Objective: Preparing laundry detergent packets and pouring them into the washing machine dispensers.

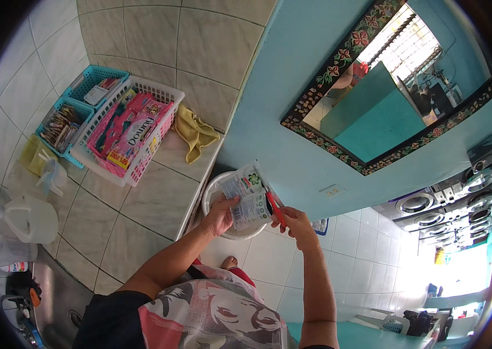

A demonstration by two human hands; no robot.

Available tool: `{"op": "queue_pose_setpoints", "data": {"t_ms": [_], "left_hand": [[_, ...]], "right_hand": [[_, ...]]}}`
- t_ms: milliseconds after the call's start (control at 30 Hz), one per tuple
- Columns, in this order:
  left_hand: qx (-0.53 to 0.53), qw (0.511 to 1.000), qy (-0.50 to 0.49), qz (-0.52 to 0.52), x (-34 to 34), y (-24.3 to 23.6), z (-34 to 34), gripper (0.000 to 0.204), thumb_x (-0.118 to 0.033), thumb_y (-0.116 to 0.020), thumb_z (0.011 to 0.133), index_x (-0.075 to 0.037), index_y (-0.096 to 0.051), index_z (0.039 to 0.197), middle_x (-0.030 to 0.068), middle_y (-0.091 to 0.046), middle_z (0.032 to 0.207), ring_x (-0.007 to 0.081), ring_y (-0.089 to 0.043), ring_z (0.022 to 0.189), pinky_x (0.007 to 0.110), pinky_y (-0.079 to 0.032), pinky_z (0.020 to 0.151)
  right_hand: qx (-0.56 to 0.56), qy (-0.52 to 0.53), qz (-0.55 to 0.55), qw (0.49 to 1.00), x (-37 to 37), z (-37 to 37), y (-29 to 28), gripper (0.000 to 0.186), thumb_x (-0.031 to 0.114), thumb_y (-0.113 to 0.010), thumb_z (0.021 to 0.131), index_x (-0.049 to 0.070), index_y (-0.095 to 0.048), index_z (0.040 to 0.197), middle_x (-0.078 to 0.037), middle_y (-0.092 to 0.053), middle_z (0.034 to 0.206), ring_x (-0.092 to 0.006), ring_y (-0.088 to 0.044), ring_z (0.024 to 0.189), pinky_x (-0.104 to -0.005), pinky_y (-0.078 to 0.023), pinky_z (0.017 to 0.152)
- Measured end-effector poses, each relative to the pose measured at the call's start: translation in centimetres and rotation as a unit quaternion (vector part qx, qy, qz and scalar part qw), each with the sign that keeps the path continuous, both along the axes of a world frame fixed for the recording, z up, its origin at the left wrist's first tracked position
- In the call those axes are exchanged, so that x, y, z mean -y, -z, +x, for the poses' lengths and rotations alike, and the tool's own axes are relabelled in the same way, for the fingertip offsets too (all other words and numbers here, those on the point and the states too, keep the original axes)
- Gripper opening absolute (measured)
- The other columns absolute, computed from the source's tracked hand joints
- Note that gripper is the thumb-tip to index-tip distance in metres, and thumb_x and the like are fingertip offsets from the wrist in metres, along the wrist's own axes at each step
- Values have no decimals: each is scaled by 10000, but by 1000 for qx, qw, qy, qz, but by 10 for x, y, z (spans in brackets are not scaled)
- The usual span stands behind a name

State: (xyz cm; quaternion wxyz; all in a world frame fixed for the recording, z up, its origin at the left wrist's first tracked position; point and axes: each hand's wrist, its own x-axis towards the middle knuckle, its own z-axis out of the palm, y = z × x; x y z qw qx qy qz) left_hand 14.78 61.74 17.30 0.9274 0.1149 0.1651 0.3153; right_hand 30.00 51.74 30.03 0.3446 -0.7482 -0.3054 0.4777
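Note:
My left hand grips a white plastic pouch with green print by its left side. My right hand is closed on red-handled scissors. Their dark blades lie against the pouch's right edge; whether they have cut into it I cannot tell. Below the pouch stands a round white bucket on the floor, its inside mostly hidden by the pouch and my hands.
On the tiled counter at left sit a white basket with pink packets, two blue baskets of sachets, a yellow cloth and a white jug. A metal sink lies lower left. A framed mirror hangs on the blue wall.

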Motion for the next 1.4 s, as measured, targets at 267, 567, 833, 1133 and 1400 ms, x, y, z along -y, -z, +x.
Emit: {"op": "queue_pose_setpoints", "data": {"t_ms": [267,567,833,1133,1400], "left_hand": [[4,1000,6,-4,2,2,1,315,-78,-518,808,-80,-438,1113,46,-547,1042,153,-529,972,296,-423,863],[12,1000,1,-18,-1,6,1,293,-66,-512,807,-69,-447,1092,48,-557,1019,153,-549,935,285,-449,830],[-3,1000,25,-13,0,13,0,294,-80,-512,813,-72,-437,1097,48,-556,1021,156,-549,935,298,-451,824],[12,999,32,-19,2,16,0,312,-127,-541,803,-96,-429,1092,32,-553,1020,162,-545,945,308,-438,840],[13,999,39,-25,1,12,-1,309,-134,-556,792,-95,-450,1079,40,-566,1004,164,-549,938,307,-443,830]], "right_hand": [[-2,24,5,1000,-6,-3,5,265,286,-635,660,85,-595,830,26,-498,562,-52,-415,515,-188,-241,443],[-10,35,56,998,-7,-6,18,174,184,-620,705,36,-576,786,34,-416,535,-59,-352,489,-202,-274,454],[-18,14,40,999,-13,-13,3,214,268,-618,713,67,-564,763,31,-442,531,-57,-376,466,-208,-260,442],[-40,31,46,998,-23,-6,19,209,246,-600,732,49,-566,791,33,-393,500,-60,-338,447,-209,-240,431],[-51,36,51,997,-26,-8,21,222,253,-603,741,34,-583,773,29,-384,496,-52,-311,425,-212,-224,417]]}}
